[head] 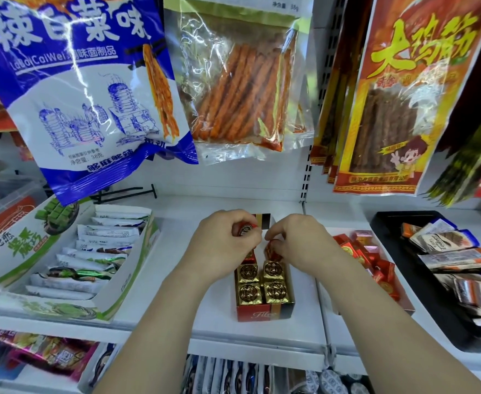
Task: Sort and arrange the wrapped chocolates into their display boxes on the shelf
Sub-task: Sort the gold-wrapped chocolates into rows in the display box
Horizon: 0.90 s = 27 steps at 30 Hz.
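A narrow red display box point(264, 313) stands on the white shelf point(176, 314) in front of me. Its near end holds several gold-wrapped chocolate cubes point(262, 282) in two rows. My left hand point(222, 245) hovers over the box's far end and pinches a red-wrapped chocolate point(245, 229). My right hand point(299, 243) is beside it and pinches another red-wrapped chocolate point(272, 248) just above the right row. To the right, a second box point(370, 260) holds loose red-wrapped chocolates.
A green and white box of wrapped bars point(71, 260) stands at the left. At the right, a black tray point(438, 280) holds brown and blue packets. Snack bags point(91, 89) hang from hooks above the shelf, close to my head. A lower shelf holds more packets.
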Available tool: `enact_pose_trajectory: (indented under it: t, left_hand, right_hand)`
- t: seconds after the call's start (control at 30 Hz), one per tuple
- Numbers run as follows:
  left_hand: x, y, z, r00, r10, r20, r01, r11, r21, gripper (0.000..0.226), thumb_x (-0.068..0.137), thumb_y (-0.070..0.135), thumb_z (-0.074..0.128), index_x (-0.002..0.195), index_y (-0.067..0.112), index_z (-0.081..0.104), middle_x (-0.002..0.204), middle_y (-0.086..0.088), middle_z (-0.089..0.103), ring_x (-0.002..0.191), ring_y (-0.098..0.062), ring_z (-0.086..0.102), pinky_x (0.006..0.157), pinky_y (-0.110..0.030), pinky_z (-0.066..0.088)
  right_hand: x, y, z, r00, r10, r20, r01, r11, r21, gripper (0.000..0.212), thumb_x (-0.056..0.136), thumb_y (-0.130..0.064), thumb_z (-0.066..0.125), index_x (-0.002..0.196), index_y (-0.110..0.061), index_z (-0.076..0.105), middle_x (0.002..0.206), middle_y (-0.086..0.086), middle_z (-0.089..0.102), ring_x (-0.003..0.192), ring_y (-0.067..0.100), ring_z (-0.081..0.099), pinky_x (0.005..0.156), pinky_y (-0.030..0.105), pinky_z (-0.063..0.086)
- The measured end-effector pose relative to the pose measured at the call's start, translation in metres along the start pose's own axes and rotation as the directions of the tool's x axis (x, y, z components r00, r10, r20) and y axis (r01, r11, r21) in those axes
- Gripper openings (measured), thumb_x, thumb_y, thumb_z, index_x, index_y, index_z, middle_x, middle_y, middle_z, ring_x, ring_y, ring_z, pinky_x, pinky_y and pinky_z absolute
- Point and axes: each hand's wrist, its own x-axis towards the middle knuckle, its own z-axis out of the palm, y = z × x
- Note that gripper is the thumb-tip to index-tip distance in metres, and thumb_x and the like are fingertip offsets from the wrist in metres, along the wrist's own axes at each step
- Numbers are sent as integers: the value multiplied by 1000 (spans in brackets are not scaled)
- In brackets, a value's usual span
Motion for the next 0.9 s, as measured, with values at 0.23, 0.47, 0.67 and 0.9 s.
enact_pose_trajectory:
  t: [0.23, 0.47, 0.67, 0.9]
  left_hand:
    - [-6, -11, 1, 981, -9, 196, -41, 968, 248, 23, 89, 33, 57, 110, 39, 65, 104, 4, 48, 96, -14, 53, 86, -26, 46]
    - [-3, -14, 2, 975, 6, 222, -65, 964, 260, 32, 85, 27, 63, 115, 37, 63, 105, 2, 47, 101, -18, 53, 89, -28, 46]
    - [-2, -18, 2, 978, 21, 207, -75, 964, 255, 34, 86, 30, 63, 119, 37, 62, 104, 5, 47, 103, -16, 52, 91, -27, 45]
    - [-4, -21, 2, 980, 47, 195, -97, 962, 255, 30, 88, 33, 60, 118, 40, 60, 105, 6, 49, 100, -13, 52, 84, -23, 43]
  right_hand:
    - [5, 1, -6, 976, -105, 190, 123, 989, -86, 31, 96, -20, 49, 122, -22, 65, 131, 2, 59, 117, 19, 55, 98, 31, 46]
    - [24, -9, -23, 922, -80, 378, 202, 933, -297, 36, 82, -38, 68, 111, -17, 70, 116, 4, 63, 102, 23, 60, 87, 38, 53]
    - [28, -7, -29, 923, -73, 378, 220, 907, -360, 36, 72, -40, 74, 89, -8, 72, 96, 9, 68, 86, 26, 64, 72, 38, 54]
    - [16, 9, -21, 965, -99, 242, 117, 991, -64, 45, 70, -44, 79, 111, -28, 69, 108, -8, 64, 100, 13, 58, 80, 27, 47]
